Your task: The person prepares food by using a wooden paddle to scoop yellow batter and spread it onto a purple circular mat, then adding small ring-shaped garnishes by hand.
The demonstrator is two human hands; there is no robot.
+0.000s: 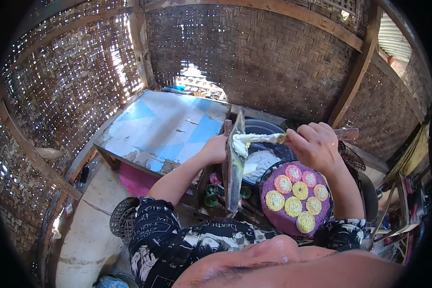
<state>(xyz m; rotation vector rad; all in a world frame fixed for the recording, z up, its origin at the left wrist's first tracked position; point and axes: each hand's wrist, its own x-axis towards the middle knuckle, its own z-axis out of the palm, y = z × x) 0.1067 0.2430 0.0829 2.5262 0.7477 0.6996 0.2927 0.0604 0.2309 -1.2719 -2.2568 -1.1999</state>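
My left hand (215, 149) grips a long, worn wooden board (234, 187) near its middle; the fingers are partly hidden behind it. White dough (240, 148) is heaped at the board's centre. In my right hand (315, 145) is a flat wooden stick (346, 134), its far end coated with dough and touching the heap. Behind the board stands a round basin (264, 125) with more white dough (265, 162) in it. Just below my right hand, several yellow and pink stringy rounds (292, 206) lie on a round purple surface (278, 222).
Left of the board is a low table with a peeling blue and white top (165, 122). Small green containers (211, 200) sit close to the board. A dark perforated basket (124, 217) stands on the floor by my left elbow. Woven bamboo walls (259, 61) enclose the space.
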